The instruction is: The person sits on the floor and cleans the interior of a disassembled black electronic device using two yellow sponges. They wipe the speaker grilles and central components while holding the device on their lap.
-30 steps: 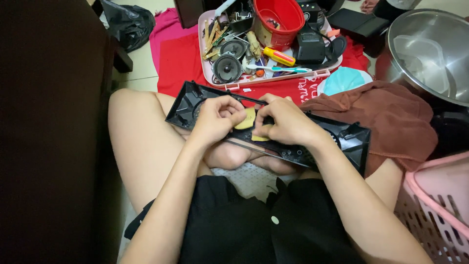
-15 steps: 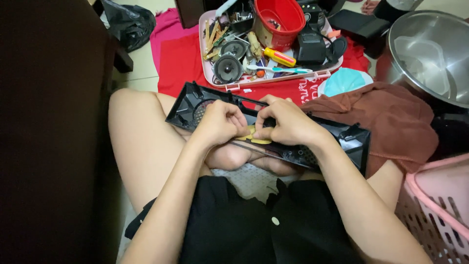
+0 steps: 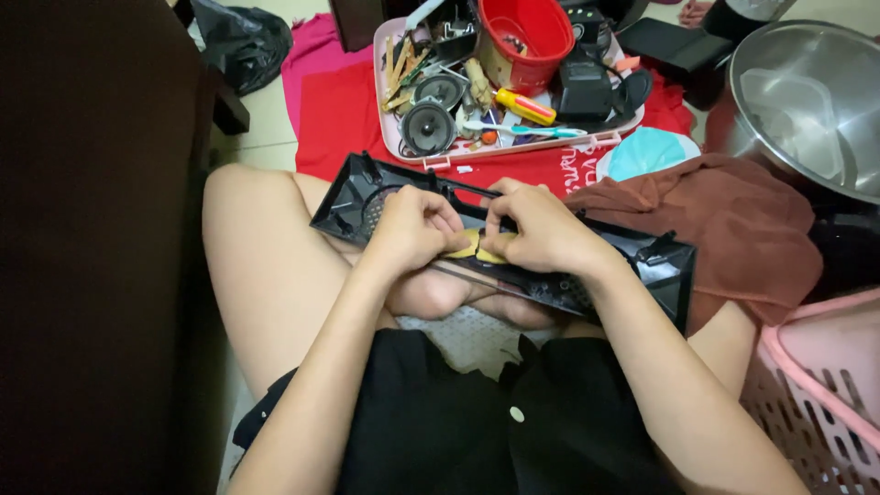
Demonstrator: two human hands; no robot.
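A long black plastic casing (image 3: 642, 266) with a round grille at its left end lies across my bare knees. Both hands meet over its middle. My left hand (image 3: 417, 227) and my right hand (image 3: 536, 229) pinch a small yellow piece (image 3: 477, 246) between their fingertips, right against the casing's inner face. Most of the yellow piece is hidden by my fingers.
A pink tray (image 3: 403, 137) ahead holds round speakers (image 3: 428, 126), a red bucket (image 3: 522, 41), a yellow screwdriver (image 3: 524, 106) and several small tools, on a red cloth (image 3: 335, 115). A brown towel (image 3: 733, 220), steel basin (image 3: 811, 101) and pink basket (image 3: 825, 385) sit right; dark furniture (image 3: 92, 247) left.
My hands have drawn closer together over the casing. The yellow piece, more exposed earlier, is now mostly covered by my fingers. The casing has stayed on my knees.
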